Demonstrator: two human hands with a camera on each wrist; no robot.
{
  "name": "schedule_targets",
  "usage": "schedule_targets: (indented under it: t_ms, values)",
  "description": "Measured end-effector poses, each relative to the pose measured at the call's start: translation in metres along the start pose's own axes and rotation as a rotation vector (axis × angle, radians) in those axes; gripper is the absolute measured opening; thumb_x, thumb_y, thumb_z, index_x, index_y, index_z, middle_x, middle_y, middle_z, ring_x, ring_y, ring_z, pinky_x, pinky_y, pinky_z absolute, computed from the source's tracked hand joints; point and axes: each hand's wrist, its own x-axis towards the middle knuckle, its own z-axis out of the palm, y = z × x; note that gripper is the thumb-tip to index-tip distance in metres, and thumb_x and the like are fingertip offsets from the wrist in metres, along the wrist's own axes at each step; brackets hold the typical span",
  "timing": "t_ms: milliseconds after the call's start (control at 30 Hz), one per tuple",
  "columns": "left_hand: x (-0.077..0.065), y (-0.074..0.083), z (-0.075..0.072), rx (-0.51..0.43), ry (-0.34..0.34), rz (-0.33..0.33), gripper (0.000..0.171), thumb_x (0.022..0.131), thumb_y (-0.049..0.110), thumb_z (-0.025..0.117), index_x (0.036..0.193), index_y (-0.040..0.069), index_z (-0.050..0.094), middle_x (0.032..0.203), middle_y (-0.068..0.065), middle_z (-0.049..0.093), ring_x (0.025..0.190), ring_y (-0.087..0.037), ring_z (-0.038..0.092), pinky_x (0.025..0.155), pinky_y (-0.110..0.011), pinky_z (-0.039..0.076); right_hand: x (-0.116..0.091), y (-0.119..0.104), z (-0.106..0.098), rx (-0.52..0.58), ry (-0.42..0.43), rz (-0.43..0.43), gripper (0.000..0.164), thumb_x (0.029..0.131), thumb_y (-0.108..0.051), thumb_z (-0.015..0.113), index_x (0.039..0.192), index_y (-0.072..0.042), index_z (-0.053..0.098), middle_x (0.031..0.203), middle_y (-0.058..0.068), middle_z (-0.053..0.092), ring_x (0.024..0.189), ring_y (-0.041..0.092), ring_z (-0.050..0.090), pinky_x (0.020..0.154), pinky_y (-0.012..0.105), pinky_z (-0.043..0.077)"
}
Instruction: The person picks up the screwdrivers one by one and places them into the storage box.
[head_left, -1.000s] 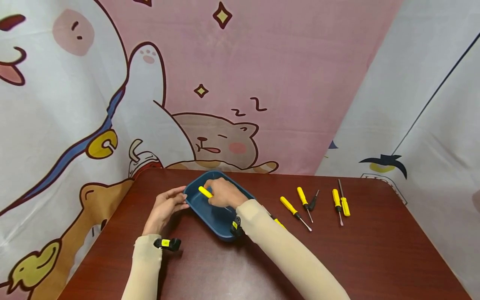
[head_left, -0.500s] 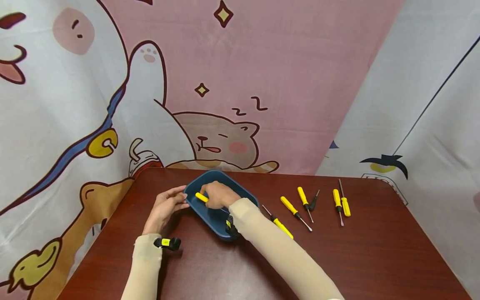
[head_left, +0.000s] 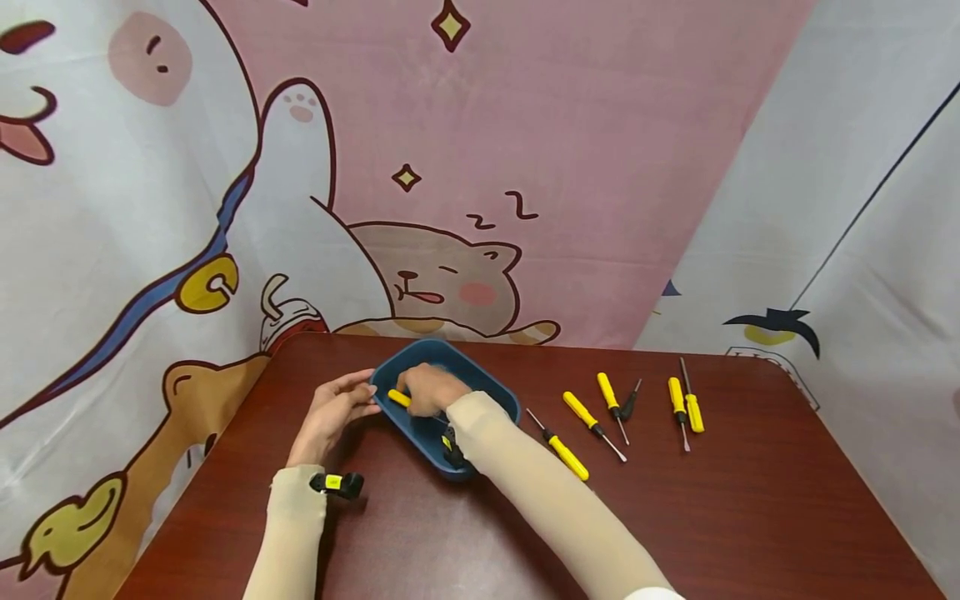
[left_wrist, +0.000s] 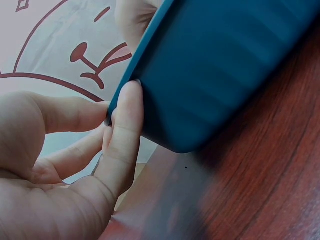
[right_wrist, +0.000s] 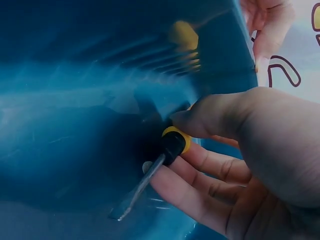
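A blue plastic tray [head_left: 487, 385] stands on the table with its rim facing up. At its left end my left hand [head_left: 332, 419] pinches the rim between thumb and fingers, as the left wrist view shows at the tray's outer wall [left_wrist: 210, 75]. My right hand [head_left: 431, 390] is down inside the tray. It grips a screwdriver by its yellow-and-black handle [head_left: 399, 398]. In the right wrist view the screwdriver's flat metal shaft [right_wrist: 140, 190] points away from the fingers, close over the tray floor.
Right of the tray a screwdriver [head_left: 564, 454] lies on the brown table [head_left: 720, 525]. Farther right are several more, among them a yellow one [head_left: 588, 417], a small black one [head_left: 630, 403] and a pair [head_left: 682, 408]. A printed cloth [head_left: 585, 167] hangs behind the table.
My right hand has moved slightly left and lower into the tray, carrying the screwdriver. The screwdriver right of the tray, partly covered by my sleeve before, now shows whole. My left hand stays at the rim.
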Motion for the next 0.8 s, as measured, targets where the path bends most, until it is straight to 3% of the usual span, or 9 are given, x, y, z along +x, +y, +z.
schedule_targets:
  t_ms: [167, 367, 567, 800]
  values:
    - [0.0003, -0.0008, 0.0000, -0.008, 0.002, -0.004, 0.045, 0.099, 0.005, 0.064, 0.143, 0.001, 0.056, 0.109, -0.014, 0.065, 0.080, -0.014, 0.069, 0.081, -0.029, 0.065, 0.0026, -0.0017, 0.0020, 0.079, -0.039, 0.011, 0.046, 0.095, -0.014, 0.072, 0.140, -0.014, 0.062, 0.126, 0.008, 0.064, 0.066, 0.014, 0.067, 0.055, 0.021, 0.057]
    - [0.0016, 0.0000, 0.0000, -0.016, -0.001, -0.005, 0.045, 0.099, 0.003, 0.063, 0.144, 0.001, 0.055, 0.105, -0.010, 0.065, 0.080, -0.014, 0.068, 0.082, -0.030, 0.065, 0.0077, -0.0011, 0.0054, 0.146, -0.073, 0.011, 0.047, 0.095, -0.011, 0.072, 0.140, -0.012, 0.061, 0.125, 0.012, 0.063, 0.064, 0.015, 0.070, 0.052, 0.022, 0.059]
    - [0.0021, 0.0000, -0.0002, -0.021, 0.006, -0.011, 0.045, 0.099, 0.001, 0.063, 0.143, 0.001, 0.055, 0.103, -0.011, 0.064, 0.078, -0.014, 0.068, 0.080, -0.029, 0.065, 0.0084, -0.0020, 0.0059, 0.160, -0.088, 0.020, 0.046, 0.095, -0.013, 0.072, 0.139, -0.011, 0.062, 0.119, 0.011, 0.065, 0.065, 0.016, 0.071, 0.053, 0.023, 0.059]
    - [0.0016, 0.0004, 0.0007, -0.012, 0.001, 0.001, 0.045, 0.099, 0.001, 0.062, 0.144, 0.001, 0.055, 0.112, -0.019, 0.062, 0.079, -0.014, 0.069, 0.081, -0.030, 0.065, 0.0073, -0.0023, 0.0023, 0.132, -0.087, 0.027, 0.047, 0.094, -0.017, 0.074, 0.140, -0.012, 0.062, 0.123, 0.007, 0.066, 0.072, 0.013, 0.068, 0.061, 0.023, 0.059]
